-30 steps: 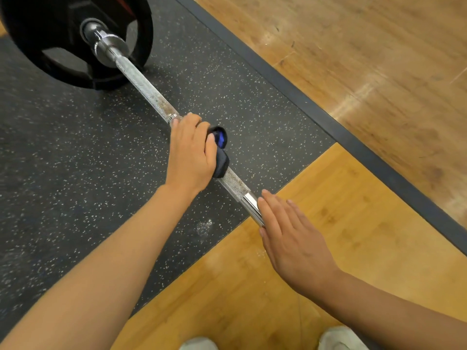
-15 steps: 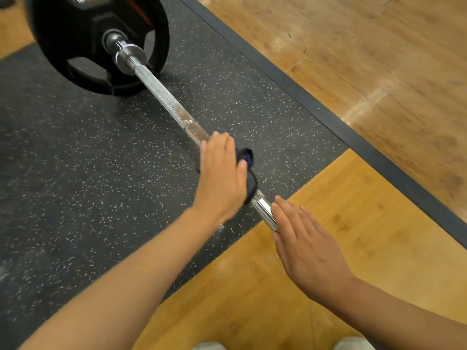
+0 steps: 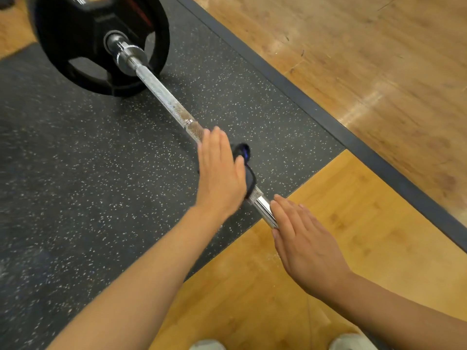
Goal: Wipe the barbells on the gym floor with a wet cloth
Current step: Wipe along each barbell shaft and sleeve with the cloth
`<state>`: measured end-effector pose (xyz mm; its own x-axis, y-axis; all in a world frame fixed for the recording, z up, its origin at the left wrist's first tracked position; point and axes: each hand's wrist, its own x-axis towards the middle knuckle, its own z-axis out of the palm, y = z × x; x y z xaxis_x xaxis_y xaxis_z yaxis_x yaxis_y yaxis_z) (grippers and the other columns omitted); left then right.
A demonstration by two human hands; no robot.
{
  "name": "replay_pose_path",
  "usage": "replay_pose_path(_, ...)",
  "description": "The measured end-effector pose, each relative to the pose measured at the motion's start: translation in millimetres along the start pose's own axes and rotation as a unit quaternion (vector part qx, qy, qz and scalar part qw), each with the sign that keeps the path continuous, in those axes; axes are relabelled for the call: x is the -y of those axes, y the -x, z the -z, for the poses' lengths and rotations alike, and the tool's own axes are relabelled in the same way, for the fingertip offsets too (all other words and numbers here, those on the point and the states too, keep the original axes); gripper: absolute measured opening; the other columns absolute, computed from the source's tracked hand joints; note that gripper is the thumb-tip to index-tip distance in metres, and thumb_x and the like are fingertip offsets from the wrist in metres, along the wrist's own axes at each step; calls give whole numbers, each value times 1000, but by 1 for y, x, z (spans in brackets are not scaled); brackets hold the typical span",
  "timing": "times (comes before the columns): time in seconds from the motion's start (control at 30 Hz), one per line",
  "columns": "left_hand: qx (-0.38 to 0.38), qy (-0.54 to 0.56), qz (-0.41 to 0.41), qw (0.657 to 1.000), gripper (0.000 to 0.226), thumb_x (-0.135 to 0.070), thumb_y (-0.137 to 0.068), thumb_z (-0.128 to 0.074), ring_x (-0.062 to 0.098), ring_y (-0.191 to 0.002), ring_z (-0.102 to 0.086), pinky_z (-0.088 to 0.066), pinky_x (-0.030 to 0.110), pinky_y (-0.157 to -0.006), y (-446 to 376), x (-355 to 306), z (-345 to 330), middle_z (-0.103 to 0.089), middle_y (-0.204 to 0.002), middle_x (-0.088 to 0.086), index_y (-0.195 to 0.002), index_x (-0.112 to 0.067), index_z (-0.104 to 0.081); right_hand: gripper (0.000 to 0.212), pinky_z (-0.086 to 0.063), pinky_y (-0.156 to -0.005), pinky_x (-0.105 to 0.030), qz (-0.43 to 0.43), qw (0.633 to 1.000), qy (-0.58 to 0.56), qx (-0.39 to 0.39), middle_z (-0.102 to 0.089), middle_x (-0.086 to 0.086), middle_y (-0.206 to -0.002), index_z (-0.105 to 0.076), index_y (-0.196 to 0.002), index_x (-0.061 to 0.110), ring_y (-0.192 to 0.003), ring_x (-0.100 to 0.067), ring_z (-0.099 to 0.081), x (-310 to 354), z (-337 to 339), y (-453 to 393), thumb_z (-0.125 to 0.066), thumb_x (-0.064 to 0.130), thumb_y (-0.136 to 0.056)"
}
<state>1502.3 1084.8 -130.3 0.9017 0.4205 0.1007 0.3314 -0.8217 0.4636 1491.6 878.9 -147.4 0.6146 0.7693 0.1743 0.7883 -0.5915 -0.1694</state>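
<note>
A steel barbell lies on black speckled rubber flooring, with a black weight plate on its far end. My left hand lies over the knurled part of the bar and holds a dark cloth wrapped on it; the cloth bulges out on the hand's right side. My right hand rests with straight fingers on the smooth, shiny section of the bar just behind the left hand. The bar's near part is hidden under my right hand.
The rubber mat meets a glossy wooden platform under my right hand. A dark border strip runs diagonally, with worn wood flooring beyond it. The toes of two white shoes show at the bottom edge.
My left hand has slid the cloth down the bar toward my right hand, uncovering more knurling behind it. My right hand has stayed on the bar.
</note>
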Motion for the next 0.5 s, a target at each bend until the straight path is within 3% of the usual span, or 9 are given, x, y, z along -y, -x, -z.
replay_pose_path(0.13,14,-6,-57,998,62,-30,-102,-19,30,-151,-3,-3,43,-124,21,-3,-3,-12,-161,20,-152,7,-14,48,-32,-110,-41,0,1000,1,5,-54,-16,-142,-48,-140,2,-129,-30,-55,0,0,0,-36,27,-101)
replay_pose_path(0.3,8,-73,21,997,55,-21,-106,-26,30,-151,-1,3,43,-123,-42,22,9,-7,-163,19,-153,5,-12,48,-32,-109,-43,-1,1000,1,-1,-54,-17,-142,-48,-140,1,-129,-31,-54,1,1,-2,-35,27,-102)
replay_pose_path(0.5,2,-46,4,999,50,-19,-102,-31,35,-149,-12,-2,48,-122,-52,32,8,-29,-155,21,-145,7,-34,49,-32,-109,-43,4,1000,14,-7,-54,-19,-142,-52,-138,-1,-130,-33,-54,-1,3,-2,-35,27,-102)
